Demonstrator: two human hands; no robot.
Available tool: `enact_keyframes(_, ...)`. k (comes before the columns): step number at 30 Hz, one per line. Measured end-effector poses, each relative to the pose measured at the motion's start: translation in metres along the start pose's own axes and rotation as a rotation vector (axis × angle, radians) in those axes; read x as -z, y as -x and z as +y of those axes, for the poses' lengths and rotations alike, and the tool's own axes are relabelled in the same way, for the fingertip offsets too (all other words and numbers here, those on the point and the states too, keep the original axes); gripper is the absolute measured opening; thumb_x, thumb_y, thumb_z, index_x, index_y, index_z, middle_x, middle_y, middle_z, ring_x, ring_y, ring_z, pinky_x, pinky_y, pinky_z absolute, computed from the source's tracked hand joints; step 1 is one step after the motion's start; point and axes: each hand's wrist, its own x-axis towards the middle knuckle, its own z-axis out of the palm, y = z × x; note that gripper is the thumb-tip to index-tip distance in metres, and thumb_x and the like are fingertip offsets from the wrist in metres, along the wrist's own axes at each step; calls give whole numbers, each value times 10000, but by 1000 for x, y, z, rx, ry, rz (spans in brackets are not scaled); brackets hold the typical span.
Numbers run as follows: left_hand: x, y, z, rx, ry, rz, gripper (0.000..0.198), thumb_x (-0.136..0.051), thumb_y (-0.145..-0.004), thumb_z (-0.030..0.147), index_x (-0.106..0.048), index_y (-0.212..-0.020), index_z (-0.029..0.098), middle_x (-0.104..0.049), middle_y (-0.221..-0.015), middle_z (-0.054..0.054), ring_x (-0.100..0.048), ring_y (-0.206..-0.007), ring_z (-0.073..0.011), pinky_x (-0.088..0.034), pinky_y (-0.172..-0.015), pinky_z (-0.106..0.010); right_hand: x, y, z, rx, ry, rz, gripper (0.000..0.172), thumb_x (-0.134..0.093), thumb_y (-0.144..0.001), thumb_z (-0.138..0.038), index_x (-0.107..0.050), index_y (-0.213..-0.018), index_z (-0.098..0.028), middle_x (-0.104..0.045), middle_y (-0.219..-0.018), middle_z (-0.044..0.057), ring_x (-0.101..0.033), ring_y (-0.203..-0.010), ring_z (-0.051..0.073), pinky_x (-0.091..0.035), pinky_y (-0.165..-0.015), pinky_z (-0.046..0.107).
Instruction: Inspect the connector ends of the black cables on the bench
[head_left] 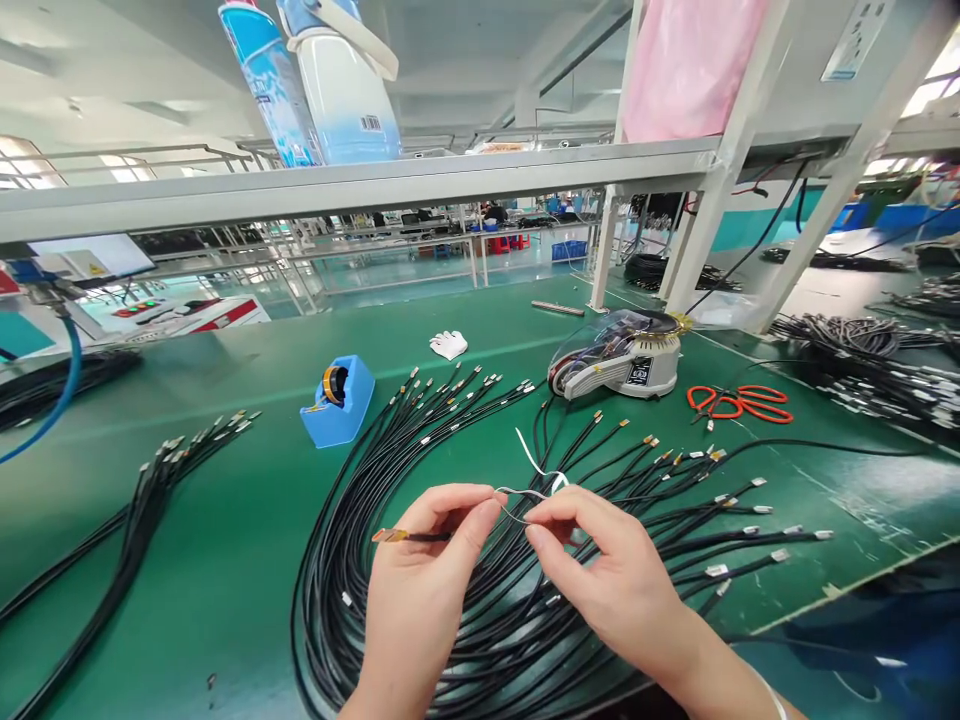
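Observation:
My left hand (427,580) is closed, with a black cable running through its fingers. The cable's amber-taped end (391,536) pokes out to the left of that hand. Thumb and forefinger pinch one side of a thin pale wire or tie (523,491), which forms a small loop between my two hands. On the other side, my right hand (619,565) pinches the same loop, fingertips close to those of the left. A white strip (531,455) sticks up just behind the right fingers. Beneath both hands lies a curved bundle of black cables (330,560) with metal-tipped ends.
A blue tape holder (341,405) and a white glove (448,345) sit behind the bundle. To the right are a round tape dispenser (645,365) and red-handled scissors (739,403). More cables (142,510) lie left. A metal shelf (450,180) crosses above the green table (225,600).

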Motion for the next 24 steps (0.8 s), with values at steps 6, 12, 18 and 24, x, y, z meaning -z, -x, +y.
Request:
enact_keyframes(6, -4, -19, 9, 39, -5, -117, 150, -750, -734, 333, -711, -761, 191, -725, -781, -31, -661, -766, -164, -524, -699, -217, 20, -16, -7, 296, 250, 109, 466, -682, -791, -244, -548, -1237, -241, -540, -1305, 104, -466, -1241, 292, -376, -1052, 480)
enact_keyframes(12, -19, -36, 20, 61, 51, -285, 116, -726, -751, 314, -720, -755, 198, -719, -780, -25, -646, -749, -155, -519, -740, -240, 18, -34, 1, 199, -18, -36, 238, -591, -894, -203, -643, -1126, -191, -688, -951, 49, -642, -840, 147, -530, -786, 267)
enact_keyframes(18, -35, -44, 28, 67, 56, -314, 121, -741, -716, 307, -721, -729, 188, -699, -734, -25, -618, -711, -155, -500, -700, -249, 32, -35, 11, 95, -12, 37, 132, -604, -881, -204, -708, -962, -192, -670, -814, 31, -614, -726, 138, -500, -660, 255)
enact_keyframes(24, -53, -52, 29, 111, 54, -339, 175, -757, -693, 337, -725, -742, 172, -648, -690, -23, -540, -642, -134, -447, -629, -242, 48, -35, 20, -47, -26, 94, 97, -607, -862, -261, -672, -818, -205, -649, -762, 17, -588, -692, 141, -488, -648, 260)
